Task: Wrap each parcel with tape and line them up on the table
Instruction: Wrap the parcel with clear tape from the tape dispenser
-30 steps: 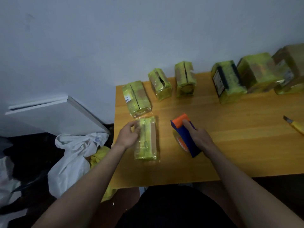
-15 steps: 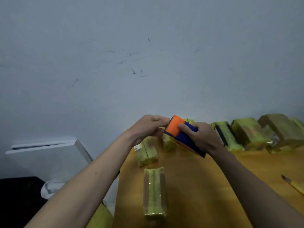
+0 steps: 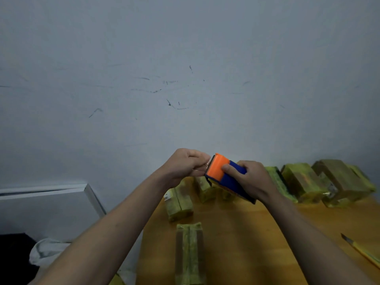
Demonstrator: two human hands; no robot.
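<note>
Fingers [image 3: 202,159] of the left hand [image 3: 183,166] pinch the tape end; right hand [image 3: 249,178] grips the dispenser [image 3: 224,173].
Next parcel [image 3: 190,254] lies below on the desk [image 3: 257,233], long axis near-to-far, closer to the left hand.

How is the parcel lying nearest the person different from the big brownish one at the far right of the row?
The near parcel is long and narrow; the brownish parcel is bulkier and taller. The near parcel lies alone, out in front on the table; the brownish one stands in the row along the wall, pressed against its neighbours. The near one looks mostly yellow-green; the far one shows mainly brown cardboard. Both carry yellowish tape.
</note>
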